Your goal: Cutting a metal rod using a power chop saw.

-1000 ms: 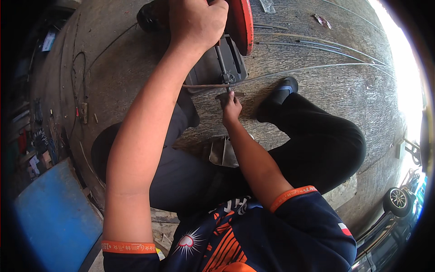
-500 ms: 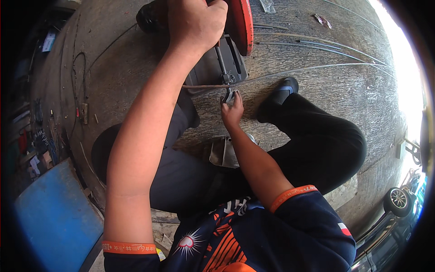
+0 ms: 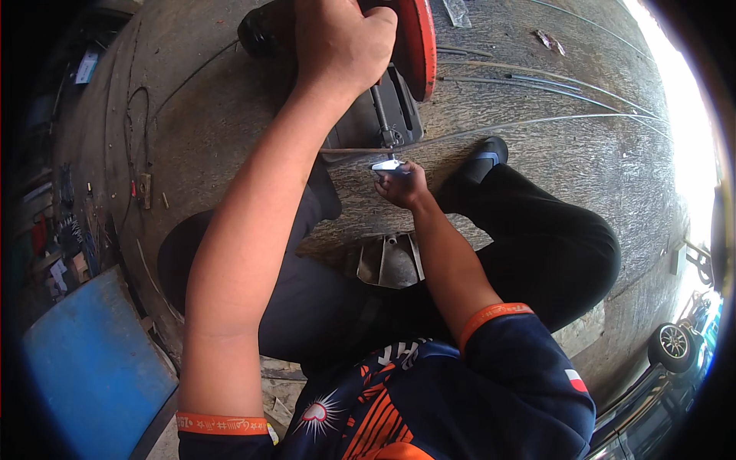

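A cut-off saw with a red blade guard (image 3: 420, 50) and a dark base (image 3: 349, 126) stands on the floor in front of me. My left hand (image 3: 345, 50) is closed in a fist at its top, around the handle, whose grip is mostly hidden by the hand and the frame's upper edge. My right hand (image 3: 402, 186) has its fingers curled on the shiny crank handle (image 3: 389, 166) at the near end of the saw's vise screw (image 3: 382, 111). A long thin metal rod (image 3: 460, 134) lies across the base by the vise.
Between my legs sits a grey metal housing (image 3: 389, 262). Several long rods (image 3: 552, 83) lie on the floor at the far right. A blue panel (image 3: 100, 360) is at the near left, tools and clutter (image 3: 65, 238) beyond it. A black cable (image 3: 192, 80) runs leftward from the saw.
My right hand has turned with the crank handle, whose flat face now catches the light. My left hand keeps its grip at the saw's top. The view has shifted slightly.
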A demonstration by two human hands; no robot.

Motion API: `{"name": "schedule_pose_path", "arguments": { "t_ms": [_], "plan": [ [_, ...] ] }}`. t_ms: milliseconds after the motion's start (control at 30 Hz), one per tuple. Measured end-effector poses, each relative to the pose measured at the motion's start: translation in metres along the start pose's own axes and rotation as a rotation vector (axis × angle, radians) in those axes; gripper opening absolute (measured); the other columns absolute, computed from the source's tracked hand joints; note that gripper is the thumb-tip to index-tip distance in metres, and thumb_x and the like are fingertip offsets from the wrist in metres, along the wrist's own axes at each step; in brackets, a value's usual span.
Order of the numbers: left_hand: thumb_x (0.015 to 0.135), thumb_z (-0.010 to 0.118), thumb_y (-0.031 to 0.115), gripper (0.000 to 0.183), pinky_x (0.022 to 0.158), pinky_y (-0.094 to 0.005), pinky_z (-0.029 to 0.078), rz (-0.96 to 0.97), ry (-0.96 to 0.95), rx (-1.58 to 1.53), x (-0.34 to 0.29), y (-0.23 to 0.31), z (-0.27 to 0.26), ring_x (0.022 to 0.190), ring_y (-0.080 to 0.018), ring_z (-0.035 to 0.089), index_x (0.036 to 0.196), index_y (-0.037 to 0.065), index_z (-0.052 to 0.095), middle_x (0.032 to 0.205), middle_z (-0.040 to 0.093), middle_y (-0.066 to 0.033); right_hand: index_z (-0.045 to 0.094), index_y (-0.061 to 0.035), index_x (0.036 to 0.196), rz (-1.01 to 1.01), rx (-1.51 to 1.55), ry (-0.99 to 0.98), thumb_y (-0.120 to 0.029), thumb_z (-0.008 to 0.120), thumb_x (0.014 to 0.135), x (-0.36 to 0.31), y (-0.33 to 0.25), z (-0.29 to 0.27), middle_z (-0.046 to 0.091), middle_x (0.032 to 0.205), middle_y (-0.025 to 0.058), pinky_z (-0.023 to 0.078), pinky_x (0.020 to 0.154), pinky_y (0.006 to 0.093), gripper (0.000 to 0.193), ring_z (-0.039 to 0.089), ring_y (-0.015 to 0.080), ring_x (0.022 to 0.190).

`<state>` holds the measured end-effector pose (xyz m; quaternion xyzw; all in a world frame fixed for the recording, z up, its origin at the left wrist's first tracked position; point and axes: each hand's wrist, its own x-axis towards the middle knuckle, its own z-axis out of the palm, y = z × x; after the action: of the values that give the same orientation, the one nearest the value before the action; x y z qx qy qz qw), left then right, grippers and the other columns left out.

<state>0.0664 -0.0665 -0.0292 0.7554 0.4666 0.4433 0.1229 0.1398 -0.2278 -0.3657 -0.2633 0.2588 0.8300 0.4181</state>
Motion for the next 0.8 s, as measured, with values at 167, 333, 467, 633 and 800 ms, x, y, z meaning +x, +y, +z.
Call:
{"name": "schedule_pose_path", "arguments": {
  "t_ms": [167, 333, 467, 633, 800],
  "plan": [
    [0.065, 0.051, -0.005, 0.014, 0.100, -0.0394, 0.034, 0.044, 0.007, 0.030, 0.004, 0.005, 0.005, 0.112, -0.0308, 0.048, 0.075, -0.002, 0.061, 0.109, 0.058, -0.0169, 0.049, 0.0034, 0.111, -1.189, -0.408, 0.812, -0.012, 0.064, 0.069, 0.020, 0.037, -0.008, 0.055, 0.104, 0.0199, 0.042, 0.093, 0.0413, 0.048, 0.056, 0.0324, 0.091],
    [0.065, 0.051, -0.006, 0.014, 0.098, -0.0392, 0.036, 0.040, 0.021, 0.024, 0.002, -0.002, 0.001, 0.110, -0.0309, 0.049, 0.074, -0.001, 0.061, 0.109, 0.058, -0.0165, 0.033, 0.0052, 0.133, -1.284, -1.683, 0.980, -0.016, 0.066, 0.069, -0.009, 0.077, 0.010, 0.042, 0.126, 0.0315, 0.036, 0.099, 0.0385, 0.075, 0.043, 0.0417, 0.118],
    [0.064, 0.051, -0.006, 0.015, 0.095, -0.0381, 0.038, -0.016, 0.005, -0.024, 0.002, 0.003, 0.003, 0.109, -0.0309, 0.050, 0.074, -0.001, 0.061, 0.110, 0.058, -0.0165, 0.040, 0.0102, 0.123, -1.246, -1.753, 1.153, -0.026, 0.070, 0.067, -0.006, 0.065, 0.024, 0.045, 0.123, 0.0304, 0.040, 0.094, 0.0402, 0.073, 0.049, 0.0407, 0.110],
    [0.070, 0.053, -0.002, 0.008, 0.080, -0.0336, 0.045, -0.068, 0.082, -0.286, -0.003, -0.012, 0.006, 0.095, -0.0255, 0.057, 0.072, -0.002, 0.061, 0.102, 0.059, -0.0172, 0.050, 0.0006, 0.091, -1.055, -1.904, 1.065, -0.035, 0.076, 0.063, -0.025, 0.043, 0.043, 0.057, 0.094, 0.0192, 0.049, 0.076, 0.0417, 0.052, 0.059, 0.0349, 0.087],
    [0.091, 0.042, 0.022, 0.023, 0.073, -0.0307, 0.041, -0.617, 0.634, -0.541, -0.083, -0.048, 0.035, 0.077, -0.0171, 0.050, 0.091, 0.001, 0.053, 0.086, 0.051, -0.0078, 0.052, 0.0014, 0.102, -1.148, -1.619, 1.046, -0.031, 0.071, 0.070, -0.006, 0.041, 0.005, 0.058, 0.095, 0.0195, 0.049, 0.076, 0.0404, 0.049, 0.060, 0.0347, 0.088]
  ]
}}
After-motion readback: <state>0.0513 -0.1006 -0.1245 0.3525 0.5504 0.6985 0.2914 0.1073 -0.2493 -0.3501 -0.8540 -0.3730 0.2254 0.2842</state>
